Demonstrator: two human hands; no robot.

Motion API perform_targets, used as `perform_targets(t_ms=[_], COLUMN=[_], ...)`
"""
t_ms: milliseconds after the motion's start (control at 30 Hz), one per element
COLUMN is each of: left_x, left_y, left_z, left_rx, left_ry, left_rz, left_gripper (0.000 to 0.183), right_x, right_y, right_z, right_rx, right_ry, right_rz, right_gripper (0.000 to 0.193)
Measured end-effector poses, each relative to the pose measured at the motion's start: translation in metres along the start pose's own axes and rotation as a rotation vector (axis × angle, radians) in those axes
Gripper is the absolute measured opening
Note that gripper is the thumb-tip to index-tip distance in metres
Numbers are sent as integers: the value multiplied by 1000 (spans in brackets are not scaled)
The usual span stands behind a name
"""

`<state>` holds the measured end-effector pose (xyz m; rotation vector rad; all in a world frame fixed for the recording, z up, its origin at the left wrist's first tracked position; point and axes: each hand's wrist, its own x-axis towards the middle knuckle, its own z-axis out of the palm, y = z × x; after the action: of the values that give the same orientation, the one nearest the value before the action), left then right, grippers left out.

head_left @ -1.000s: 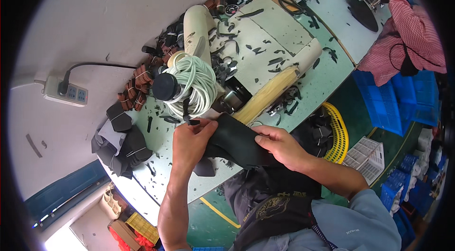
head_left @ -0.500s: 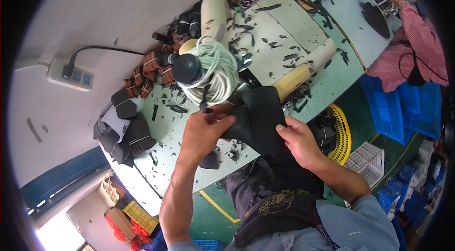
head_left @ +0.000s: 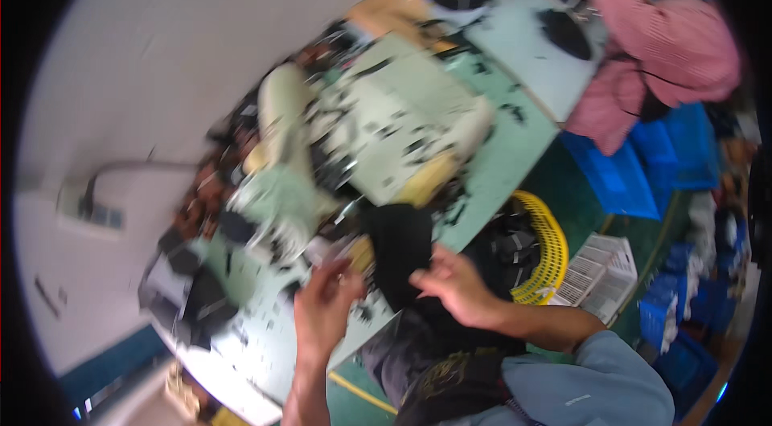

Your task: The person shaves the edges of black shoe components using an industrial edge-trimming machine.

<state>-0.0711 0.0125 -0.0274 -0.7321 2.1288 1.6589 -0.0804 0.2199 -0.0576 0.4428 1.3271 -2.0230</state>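
A flat black fabric-like piece (head_left: pixel 398 253) hangs at the front of the sewing machine (head_left: pixel 285 133), by the table's near edge. My right hand (head_left: pixel 462 289) pinches its right edge between thumb and fingers. To the left of the piece, apart from it, my left hand (head_left: pixel 326 305) is raised with its fingers bent. Motion blur hides whether those fingers hold anything. Just above the left hand is a bundle of pale green-white cord (head_left: pixel 277 213) on the machine's head. Dark scraps lie scattered over the machine's pale bed (head_left: pixel 402 116).
Stacked dark pieces (head_left: pixel 193 297) lie at the table's left, brown bundles (head_left: pixel 205 197) along the wall. A yellow basket (head_left: pixel 551 253) with dark pieces stands right of me, near a white crate (head_left: pixel 595 273) and blue crates (head_left: pixel 619 173). A co-worker in a pink checked sleeve (head_left: pixel 659 36) sits far right.
My left hand has come off the black piece and now stands apart to its left. The right hand keeps its edge. The whole view has shifted and blurred.
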Motion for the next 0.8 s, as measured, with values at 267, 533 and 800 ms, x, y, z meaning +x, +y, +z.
perform_targets(t_ms=[267, 533, 800], left_x=[-34, -13, 32], left_y=[-12, 2, 18], left_z=[-34, -55, -26], left_rx=[224, -182, 433], left_ry=[-403, -118, 10], left_rz=[166, 73, 4], left_gripper=[37, 37, 29], right_x=[7, 4, 0], right_y=[-11, 8, 45], right_z=[-2, 41, 61], right_rx=[-656, -690, 134], right_ry=[-35, -368, -281], right_rz=[-739, -221, 215], right_gripper=[70, 30, 30])
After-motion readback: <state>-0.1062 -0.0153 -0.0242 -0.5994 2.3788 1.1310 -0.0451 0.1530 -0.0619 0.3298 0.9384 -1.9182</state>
